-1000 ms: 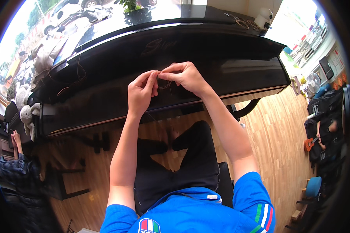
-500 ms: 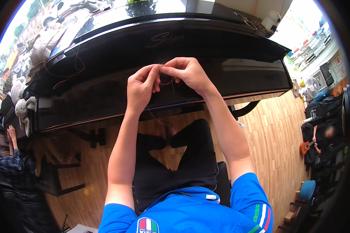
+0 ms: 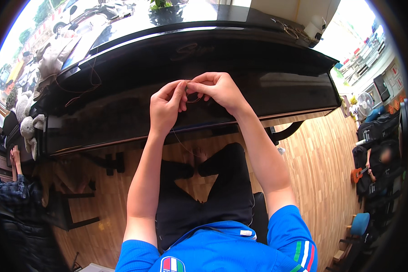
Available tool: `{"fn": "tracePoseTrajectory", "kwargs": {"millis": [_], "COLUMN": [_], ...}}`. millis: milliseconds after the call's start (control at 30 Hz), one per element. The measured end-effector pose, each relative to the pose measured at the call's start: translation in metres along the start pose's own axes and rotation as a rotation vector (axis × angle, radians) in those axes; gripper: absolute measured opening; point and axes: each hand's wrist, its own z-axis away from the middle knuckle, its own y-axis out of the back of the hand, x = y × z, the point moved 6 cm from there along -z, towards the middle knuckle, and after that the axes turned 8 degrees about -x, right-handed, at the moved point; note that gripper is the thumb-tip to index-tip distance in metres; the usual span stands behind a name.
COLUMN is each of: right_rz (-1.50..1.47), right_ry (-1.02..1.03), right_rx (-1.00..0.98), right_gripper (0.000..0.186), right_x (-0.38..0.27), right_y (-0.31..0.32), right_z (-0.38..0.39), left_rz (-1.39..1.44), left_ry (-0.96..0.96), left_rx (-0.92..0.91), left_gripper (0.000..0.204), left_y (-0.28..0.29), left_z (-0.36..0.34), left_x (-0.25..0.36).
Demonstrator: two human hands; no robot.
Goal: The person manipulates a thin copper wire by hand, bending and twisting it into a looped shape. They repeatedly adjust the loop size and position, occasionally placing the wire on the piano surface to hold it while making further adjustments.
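Observation:
My left hand (image 3: 165, 105) and my right hand (image 3: 221, 92) meet fingertip to fingertip in front of the black closed piano (image 3: 276, 90). Both pinch a thin brown cord (image 3: 194, 101), which makes a small loop between the fingers. One fine strand of it hangs below my left hand toward my lap. The exact crossing of the cord is hidden by my fingertips.
More thin cord (image 3: 94, 83) trails over the piano at left, near a grey plush toy (image 3: 28, 127). Coiled cords (image 3: 294, 31) lie on the piano top at right. A person in a plaid sleeve (image 3: 9, 187) sits at far left; another holds a ukulele (image 3: 357, 174) at far right.
The view has tilted a little, so the piano and hands sit slightly lower. The cord loop between my fingers has changed shape slightly; both pinches still hold.

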Motion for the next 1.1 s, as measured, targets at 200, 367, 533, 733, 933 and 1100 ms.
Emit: {"fn": "tracePoseTrajectory", "kwargs": {"millis": [200, 367, 533, 733, 933, 1100], "right_rz": [0.059, -0.222, -0.159, -0.534, -0.49, -0.407], "right_ry": [0.294, 0.323, 0.183, 0.059, 0.093, 0.102], "right_rx": [0.311, 0.52, 0.092, -0.503, -0.346, -0.129], "right_gripper": [0.036, 0.034, 0.028, 0.032, 0.03, 0.024], "right_x": [0.003, 0.012, 0.007, 0.002, 0.012, 0.009], "right_y": [0.021, 0.04, 0.024, -0.008, -0.002, -0.001], "right_z": [0.003, 0.009, 0.008, 0.018, 0.012, 0.013], "left_rz": [0.033, 0.043, 0.058, 0.077, 0.091, 0.096], "left_ry": [0.065, 0.111, 0.06, 0.053, 0.038, 0.036], "left_rx": [-0.046, -0.177, -0.234, -0.219, -0.226, -0.211], "left_gripper": [0.024, 0.024, 0.023, 0.024, 0.024, 0.025], "left_y": [-0.003, -0.001, -0.003, -0.003, -0.002, 0.001], "left_z": [-0.008, -0.019, -0.015, -0.013, -0.011, -0.01], "left_x": [0.001, -0.002, 0.001, 0.001, 0.003, 0.001]}}
